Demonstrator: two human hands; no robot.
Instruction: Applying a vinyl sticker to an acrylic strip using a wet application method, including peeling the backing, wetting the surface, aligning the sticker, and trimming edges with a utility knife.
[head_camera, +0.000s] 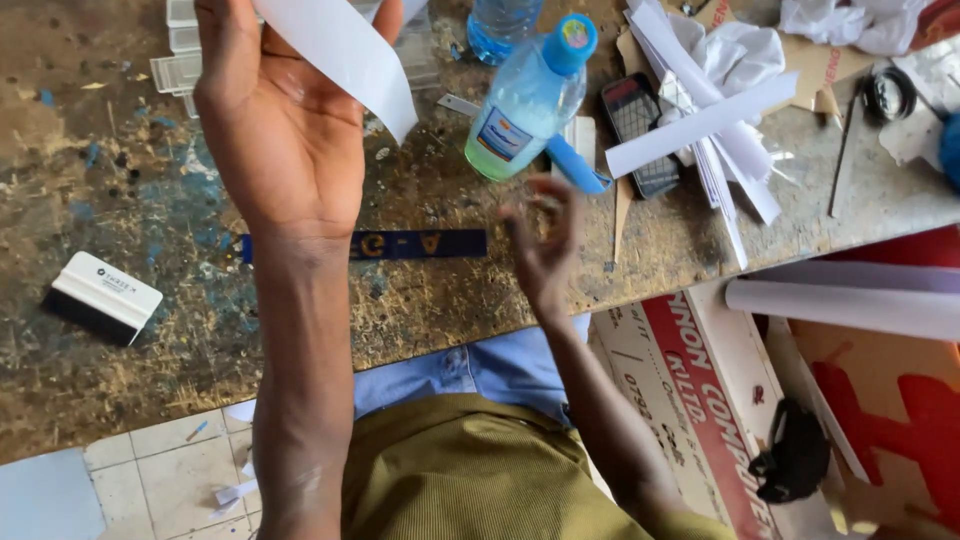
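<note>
Pinching white strip (345, 55): left hand (275, 130) | right hand (545, 245) spread | bottle (525, 100), squeegee (100, 295) nearby

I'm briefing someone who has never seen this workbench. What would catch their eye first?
First the raised left hand, filling the upper left and pinching a white paper strip in its grip. Next, the tilted clear bottle with a blue cap and greenish liquid, top centre, above the blurred, empty right hand. Between the arms, a dark blue strip with gold letters lies flat on the scarred, paint-flecked bench.
</note>
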